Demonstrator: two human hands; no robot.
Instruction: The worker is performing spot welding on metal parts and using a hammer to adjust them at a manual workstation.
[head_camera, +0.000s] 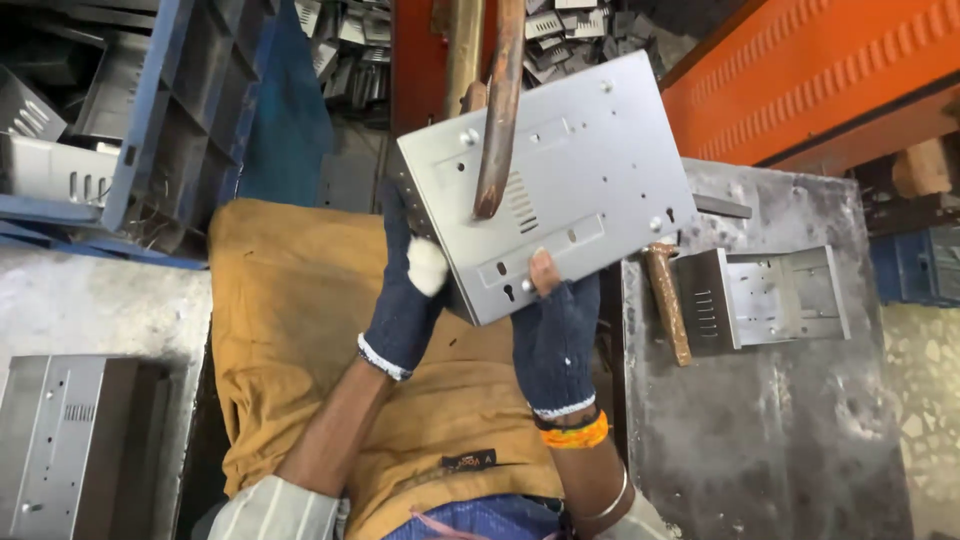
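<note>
Both gloved hands grasp the metal panel (560, 180): left hand (408, 290) at its 8 o'clock edge, right hand (555, 335) at 6, forearms raised.

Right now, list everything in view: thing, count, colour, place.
metal box: one, grey, centre, held up in both hands
welding electrode arm: one, rusty brown, tip on the box's top face
brass rod: one, yellowish, behind the box
small bracket: one, grey, on the steel table at right
steel table: one, grey, right
hammer handle: one, brown, table's left edge
crate: one, blue, upper left
finished box: one, grey, lower left
cloth: one, mustard, over the lap
left hand: blue glove, box's left edge
right hand: blue glove, box's lower edge
</note>
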